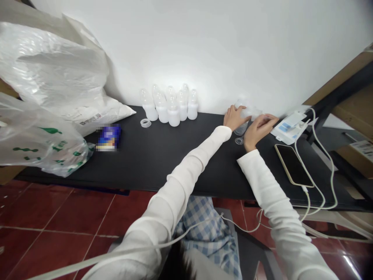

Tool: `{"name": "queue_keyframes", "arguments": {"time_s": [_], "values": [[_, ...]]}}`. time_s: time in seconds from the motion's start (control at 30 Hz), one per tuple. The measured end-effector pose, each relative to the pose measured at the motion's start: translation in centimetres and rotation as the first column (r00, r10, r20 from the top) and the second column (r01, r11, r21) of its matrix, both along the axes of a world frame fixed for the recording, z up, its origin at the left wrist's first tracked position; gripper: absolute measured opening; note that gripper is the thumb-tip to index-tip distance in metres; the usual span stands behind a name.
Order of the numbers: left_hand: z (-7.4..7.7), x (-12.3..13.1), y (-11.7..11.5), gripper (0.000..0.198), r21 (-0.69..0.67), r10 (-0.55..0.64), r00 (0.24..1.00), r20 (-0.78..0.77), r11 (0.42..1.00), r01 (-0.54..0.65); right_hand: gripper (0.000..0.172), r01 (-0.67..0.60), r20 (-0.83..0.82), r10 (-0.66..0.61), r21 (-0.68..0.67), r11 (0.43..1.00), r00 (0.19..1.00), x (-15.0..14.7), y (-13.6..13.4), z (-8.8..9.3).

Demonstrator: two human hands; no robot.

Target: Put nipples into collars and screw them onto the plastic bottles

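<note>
My left hand (235, 118) reaches in near the wall, its thumb and fingers curved around a clear plastic cap (244, 112) in a small group of see-through pieces. Close beside it, my right hand (260, 129) has its fingers bent and drawn together; whatever they hold is hidden. Another translucent piece (256, 112) shows just behind the right hand. Below the left hand lies a small clear ring (239, 140). To the left, several white baby bottles (174, 116) with clear domed caps stand upright in a cluster. A short stack of clear rings (145, 123) lies beside them.
The black table (140, 159) runs along a white wall. Large plastic bags (55, 77) and a blue pack (109, 137) occupy its left side. On the right are a phone (293, 165), a white power strip (290, 126) and looping cables (333, 175).
</note>
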State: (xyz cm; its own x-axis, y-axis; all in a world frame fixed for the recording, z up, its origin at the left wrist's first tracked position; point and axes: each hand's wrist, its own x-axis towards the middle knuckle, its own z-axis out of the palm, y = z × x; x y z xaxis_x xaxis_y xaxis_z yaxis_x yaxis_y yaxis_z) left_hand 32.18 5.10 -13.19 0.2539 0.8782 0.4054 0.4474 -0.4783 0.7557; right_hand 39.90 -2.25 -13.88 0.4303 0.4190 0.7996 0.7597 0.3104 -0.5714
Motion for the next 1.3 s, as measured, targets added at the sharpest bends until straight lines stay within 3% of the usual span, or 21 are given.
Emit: {"name": "queue_keyframes", "arguments": {"time_s": [0.1,0.33,0.47,0.6,0.7,0.8,0.93,1.03,1.13,1.3], "values": [[0.5,0.6,-0.4,0.046,-0.018,0.065,0.998,-0.011,0.998,-0.065,0.031,0.190,-0.078,-0.184,0.082,0.978,0.980,-0.5,0.1,0.1],[1.0,-1.2,-1.3,0.038,0.027,0.089,0.992,0.094,0.995,-0.092,0.033,0.177,-0.094,-0.169,0.081,0.981,0.981,-0.7,0.3,0.0],[0.1,-5.8,-3.0,0.038,0.115,0.038,0.978,0.205,0.991,-0.063,0.040,0.083,-0.104,-0.078,0.035,0.996,0.991,-0.6,0.6,-0.6],[-1.4,-12.9,-5.5,0.041,0.190,-0.002,0.973,0.229,0.981,-0.042,0.042,-0.179,-0.139,0.165,-0.088,0.980,0.976,-2.1,0.4,-1.2],[-2.2,-18.0,-7.2,0.036,0.178,-0.059,0.989,0.139,0.983,0.034,0.041,-0.400,-0.219,0.362,-0.166,0.901,0.906,-3.8,-0.1,-1.6],[-2.2,-21.2,-8.1,0.034,0.148,-0.124,0.991,0.058,0.982,0.115,0.044,-0.627,-0.331,0.551,-0.196,0.754,0.766,-5.3,-0.7,-1.8],[-2.0,-22.1,-8.3,0.035,0.135,-0.152,0.988,0.036,0.980,0.146,0.047,-0.813,-0.409,0.704,-0.257,0.522,0.581,-6.3,-1.5,-1.5],[-2.1,-21.6,-8.1,0.035,0.120,-0.168,0.983,0.074,0.980,0.159,0.047,-0.854,-0.421,0.745,-0.307,0.419,0.517,-6.4,-1.9,-1.1],[-2.1,-21.6,-7.8,0.034,0.074,-0.175,0.978,0.117,0.983,0.167,0.046,-0.844,-0.385,0.757,-0.333,0.420,0.528,-6.3,-2.1,-0.8],[-1.6,-22.7,-7.2,0.036,0.015,-0.222,0.971,0.085,0.975,0.221,0.035,-0.763,-0.178,0.767,-0.377,0.525,0.617,-6.4,-2.5,-0.8]]}}
